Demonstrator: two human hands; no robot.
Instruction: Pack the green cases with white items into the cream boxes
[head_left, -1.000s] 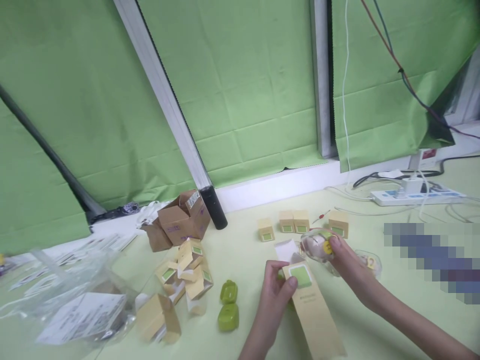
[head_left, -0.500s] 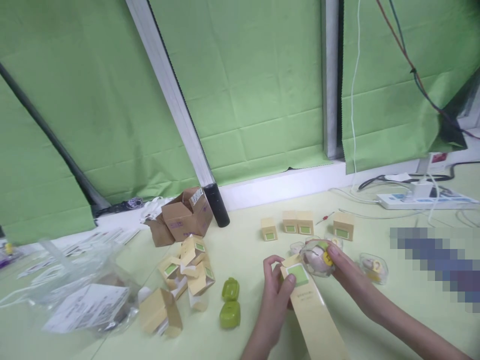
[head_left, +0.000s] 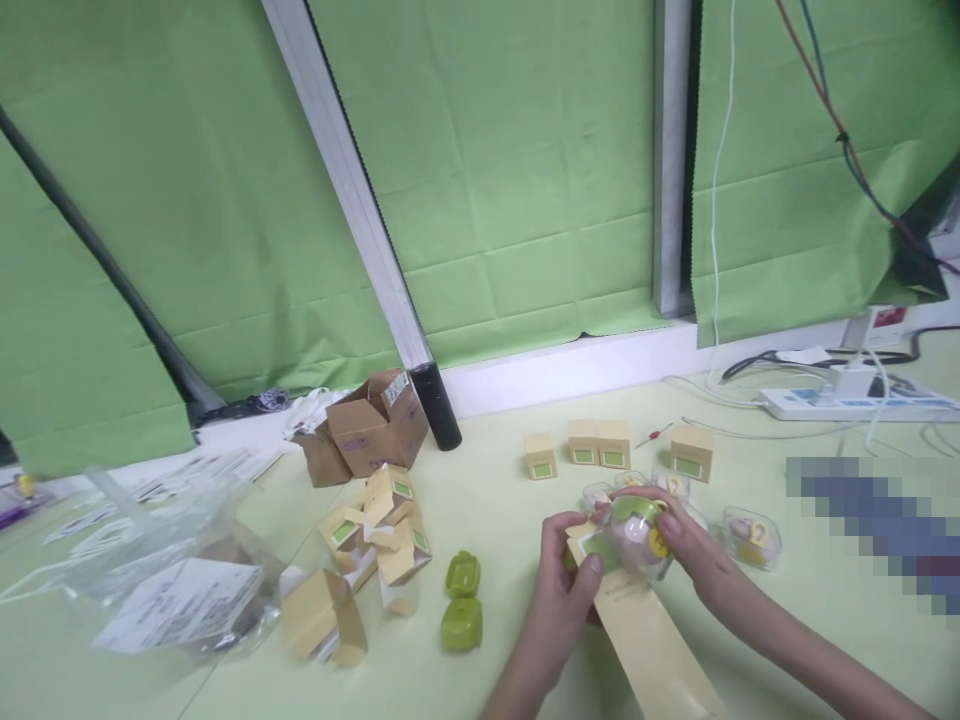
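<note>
My left hand (head_left: 553,590) is closed on the upper end of a long beige box (head_left: 652,645) with a green label, its thumb lying over the label. In my right hand (head_left: 694,545) is a clear plastic container (head_left: 640,535) with a green part and a yellow round sticker, held over the top of the box. Behind and beside it lie similar clear containers, one of them (head_left: 750,538) to the right of my right hand. Two green plastic pieces (head_left: 462,600) lie left of my left hand.
Small beige boxes (head_left: 613,444) stand at the back. Opened beige cartons (head_left: 322,615), a brown cardboard box (head_left: 379,428), a black cylinder (head_left: 436,408) and a plastic bag with papers (head_left: 180,600) are at the left. A white power strip (head_left: 795,403) lies back right.
The clear container has moved slightly right and down, now covering part of the box's label. Both hands have shifted a little right. The view has shifted slightly.
</note>
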